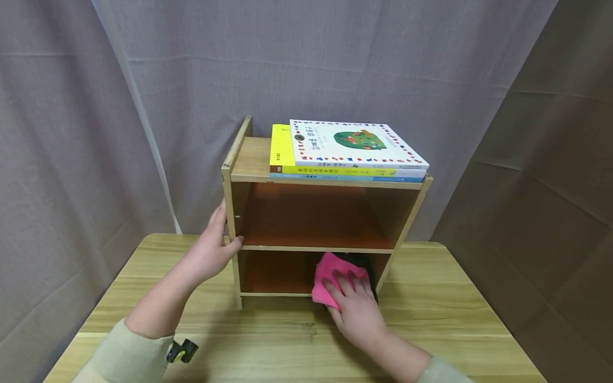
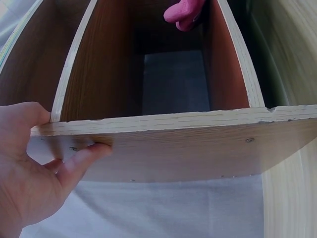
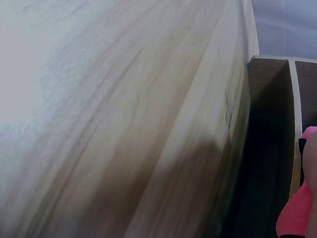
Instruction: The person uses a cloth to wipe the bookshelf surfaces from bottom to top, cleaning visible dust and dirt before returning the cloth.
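A small wooden shelf (image 1: 316, 248) stands on the table, with two compartments under its top board. My left hand (image 1: 216, 250) grips its left side panel (image 2: 198, 148). The thumb lies at the panel's front edge, and the fingers rest on the outer face. At the right end of the lower compartment, my right hand (image 1: 356, 314) holds a pink cloth (image 1: 330, 271), its fingers spread over the front. Something black (image 1: 361, 260) shows behind the cloth. Inside the compartment, the left wrist view shows a folded part of the cloth (image 2: 185, 12).
Stacked on the shelf's top board are a white picture book (image 1: 335, 143), a yellow book (image 1: 281, 146) and a blue one (image 1: 297, 175). The wooden table (image 1: 268, 346) extends to both sides. Grey curtains (image 1: 335, 58) hang behind. A black clip-like piece (image 1: 182, 351) sits by the left cuff.
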Available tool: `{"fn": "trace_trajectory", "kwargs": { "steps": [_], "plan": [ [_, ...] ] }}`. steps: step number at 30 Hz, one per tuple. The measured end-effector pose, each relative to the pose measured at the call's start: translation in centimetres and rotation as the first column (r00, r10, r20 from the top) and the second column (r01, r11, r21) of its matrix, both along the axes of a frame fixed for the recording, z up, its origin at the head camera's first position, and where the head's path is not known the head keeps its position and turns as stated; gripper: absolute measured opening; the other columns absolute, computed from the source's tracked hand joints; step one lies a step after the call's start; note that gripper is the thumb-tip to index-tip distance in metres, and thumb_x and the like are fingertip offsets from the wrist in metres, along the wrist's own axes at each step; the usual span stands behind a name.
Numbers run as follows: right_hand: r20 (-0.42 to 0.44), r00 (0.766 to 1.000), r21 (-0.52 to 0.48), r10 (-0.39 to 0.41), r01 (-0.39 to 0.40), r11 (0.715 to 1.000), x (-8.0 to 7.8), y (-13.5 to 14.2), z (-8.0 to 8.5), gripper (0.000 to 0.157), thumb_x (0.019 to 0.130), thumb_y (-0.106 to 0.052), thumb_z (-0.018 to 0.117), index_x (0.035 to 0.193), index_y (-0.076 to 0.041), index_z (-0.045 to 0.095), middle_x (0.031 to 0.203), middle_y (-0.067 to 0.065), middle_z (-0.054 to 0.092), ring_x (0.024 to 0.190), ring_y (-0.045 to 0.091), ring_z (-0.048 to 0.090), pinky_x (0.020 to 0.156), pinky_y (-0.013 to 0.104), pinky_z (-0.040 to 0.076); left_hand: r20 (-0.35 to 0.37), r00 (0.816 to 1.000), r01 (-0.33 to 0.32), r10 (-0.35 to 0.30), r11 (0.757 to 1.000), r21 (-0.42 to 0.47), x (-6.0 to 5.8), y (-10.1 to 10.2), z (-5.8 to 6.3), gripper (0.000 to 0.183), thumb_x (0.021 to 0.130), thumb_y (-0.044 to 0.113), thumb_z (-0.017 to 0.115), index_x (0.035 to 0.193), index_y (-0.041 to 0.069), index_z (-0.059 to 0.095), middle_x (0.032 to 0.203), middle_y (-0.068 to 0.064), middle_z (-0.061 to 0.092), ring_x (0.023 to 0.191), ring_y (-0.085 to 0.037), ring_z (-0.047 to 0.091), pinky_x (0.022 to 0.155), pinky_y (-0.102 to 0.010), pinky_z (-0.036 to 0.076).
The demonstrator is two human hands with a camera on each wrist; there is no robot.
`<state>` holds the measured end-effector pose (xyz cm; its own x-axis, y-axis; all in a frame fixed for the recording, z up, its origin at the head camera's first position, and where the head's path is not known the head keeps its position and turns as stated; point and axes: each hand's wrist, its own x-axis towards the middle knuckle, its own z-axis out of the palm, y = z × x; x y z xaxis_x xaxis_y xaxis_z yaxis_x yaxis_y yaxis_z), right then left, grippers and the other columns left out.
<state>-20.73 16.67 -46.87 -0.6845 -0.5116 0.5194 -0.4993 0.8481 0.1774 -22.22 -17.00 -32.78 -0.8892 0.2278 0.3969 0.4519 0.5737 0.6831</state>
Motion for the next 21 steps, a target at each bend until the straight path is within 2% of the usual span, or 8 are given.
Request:
{"fn": "trace_trajectory", "kwargs": {
  "steps": [10,17,21],
  "plan": [
    [-0.005,1.000,0.001,0.011,-0.011,1.000,0.0,-1.3,-0.2,0.050,0.085,-0.043,0.057,0.132,-0.027,0.051,0.133,0.008,0.050,0.118,0.038,0.047,0.095,0.061,0.034,0.008,1.000,-0.001,0.001,1.000,-0.002,0.0,-0.1,0.0,0.092,0.089,0.013,0.055,0.142,0.042,-0.014,0.154,0.001,0.000,0.139,-0.021,0.009,0.109,-0.049,0.021],
    [0.033,0.999,0.005,0.016,-0.016,1.000,0.0,-2.3,-0.1,0.051,0.086,-0.042,0.055,0.134,-0.029,0.048,0.135,0.007,0.049,0.121,0.038,0.045,0.095,0.060,0.034,0.007,1.000,0.006,-0.006,1.000,0.008,-0.1,-0.1,-0.1,0.092,0.089,0.012,0.055,0.142,0.042,-0.014,0.153,0.002,0.000,0.139,-0.020,0.009,0.109,-0.049,0.021],
    [-0.006,0.999,-0.001,0.047,-0.047,0.999,-0.2,-2.7,-0.3,0.048,0.087,-0.041,0.050,0.133,-0.027,0.050,0.133,0.008,0.050,0.118,0.039,0.046,0.094,0.061,0.034,0.008,1.000,0.009,-0.009,1.000,0.010,-0.1,0.0,-0.1,0.092,0.089,0.012,0.054,0.142,0.042,-0.014,0.153,0.003,-0.001,0.139,-0.019,0.008,0.109,-0.048,0.021]
  ]
}}
